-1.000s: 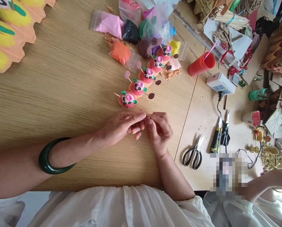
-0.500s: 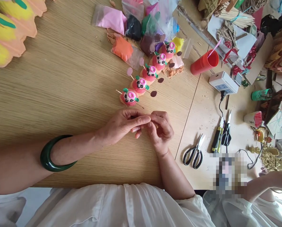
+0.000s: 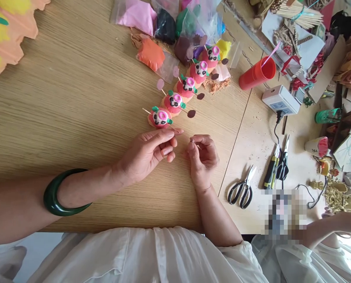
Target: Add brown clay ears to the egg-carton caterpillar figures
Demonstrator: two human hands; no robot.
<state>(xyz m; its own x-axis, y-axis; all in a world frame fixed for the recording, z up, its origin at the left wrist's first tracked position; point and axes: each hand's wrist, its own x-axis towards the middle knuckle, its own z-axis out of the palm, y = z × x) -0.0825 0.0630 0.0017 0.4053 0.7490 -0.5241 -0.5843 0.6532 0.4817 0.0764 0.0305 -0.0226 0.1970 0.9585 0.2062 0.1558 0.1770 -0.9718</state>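
Observation:
Several small clay animal heads (image 3: 174, 101) stand in a row, with white faces, pink rings, green ears and thin sticks poking out. My left hand (image 3: 148, 153) is just below the nearest head (image 3: 160, 117), its index finger stretched out and the other fingers loosely bent. Its fingertips overlap the end of that head's lower stick; whether they touch it I cannot tell. My right hand (image 3: 204, 161) pinches a small brownish bit of clay (image 3: 192, 140) between thumb and index finger, apart from the left hand.
Bags of coloured clay (image 3: 150, 53) lie behind the heads. To the right are a red cup (image 3: 256, 74), a white power strip (image 3: 281, 100), scissors (image 3: 242, 192) and a cutter knife (image 3: 271, 167). Painted egg-carton pieces (image 3: 19, 35) are at top left. Another person's arm (image 3: 325, 228) shows at lower right.
My hands were together at the fingertips and are now apart. The left has moved up and left toward the nearest head's stick; the right keeps its pinch with the brownish bit now showing.

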